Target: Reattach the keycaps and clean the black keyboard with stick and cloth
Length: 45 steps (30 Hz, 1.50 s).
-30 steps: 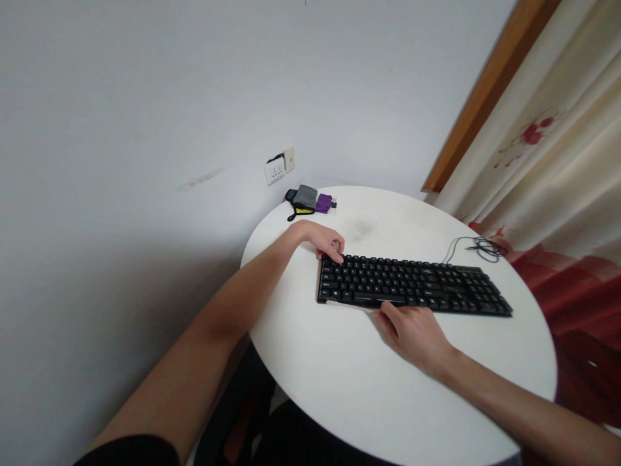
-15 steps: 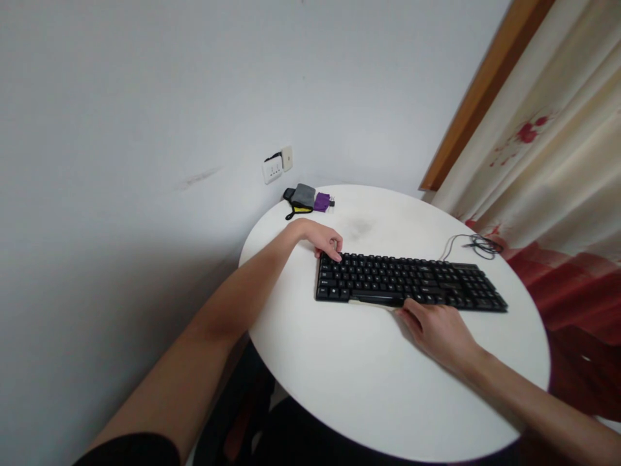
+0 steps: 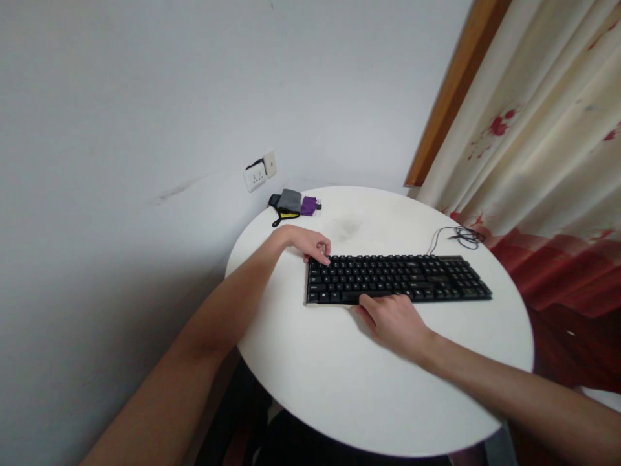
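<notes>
A black keyboard [image 3: 388, 278] lies on the round white table [image 3: 412, 401]. My left hand [image 3: 313, 246] is closed at its upper left corner, thumb on the top keys and the other fingers curled behind the edge. My right hand [image 3: 388, 317] grips the front edge just below the space bar, thumb on top and fingers tucked beneath. A pale strip shows along the front edge to the left of this hand; what it is I cannot tell. Whether something small sits in the right fingers is hidden.
A grey, black and yellow cloth item [image 3: 290, 202] and a purple piece [image 3: 308, 206] lie near the wall at the back left. The coiled black cable [image 3: 468, 237] rests at the right. A socket [image 3: 255, 176] is on the wall, and a curtain [image 3: 528, 129] hangs right.
My right hand has slid left along the keyboard's front edge. My left hand keeps its hold on the corner. The whole view has shifted slightly.
</notes>
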Each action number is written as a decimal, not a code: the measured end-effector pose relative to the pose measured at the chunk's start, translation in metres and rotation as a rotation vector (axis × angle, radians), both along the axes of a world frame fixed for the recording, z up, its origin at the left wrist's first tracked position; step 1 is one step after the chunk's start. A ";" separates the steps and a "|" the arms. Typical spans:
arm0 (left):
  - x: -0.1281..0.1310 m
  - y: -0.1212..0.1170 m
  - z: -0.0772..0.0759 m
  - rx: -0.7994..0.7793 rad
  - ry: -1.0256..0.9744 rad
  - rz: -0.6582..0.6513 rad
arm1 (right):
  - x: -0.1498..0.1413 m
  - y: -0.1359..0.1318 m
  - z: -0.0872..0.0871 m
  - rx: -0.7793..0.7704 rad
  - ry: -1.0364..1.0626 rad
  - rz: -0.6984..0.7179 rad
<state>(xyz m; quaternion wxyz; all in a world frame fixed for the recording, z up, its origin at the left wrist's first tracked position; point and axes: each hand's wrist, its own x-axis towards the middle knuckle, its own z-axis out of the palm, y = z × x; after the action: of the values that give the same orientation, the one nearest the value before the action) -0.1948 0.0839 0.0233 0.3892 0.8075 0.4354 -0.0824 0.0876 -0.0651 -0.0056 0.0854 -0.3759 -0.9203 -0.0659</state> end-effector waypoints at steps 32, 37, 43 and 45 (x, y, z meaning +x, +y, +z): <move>0.002 -0.002 0.010 -0.001 0.036 -0.008 | 0.086 0.014 -0.003 -0.023 0.124 -0.148; 0.001 0.000 0.009 -0.019 0.017 -0.004 | 0.112 0.021 -0.003 -0.031 0.122 -0.230; 0.000 0.004 0.007 -0.014 0.042 -0.023 | 0.173 0.029 -0.001 -0.057 0.095 -0.404; 0.000 0.004 0.007 -0.015 0.048 -0.022 | 0.192 0.032 0.000 -0.062 0.078 -0.457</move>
<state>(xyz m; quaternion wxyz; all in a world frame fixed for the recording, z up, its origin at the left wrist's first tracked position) -0.1948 0.0881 0.0306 0.3837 0.8071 0.4352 -0.1091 0.2796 -0.0329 -0.0054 0.0923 -0.5793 -0.8089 -0.0405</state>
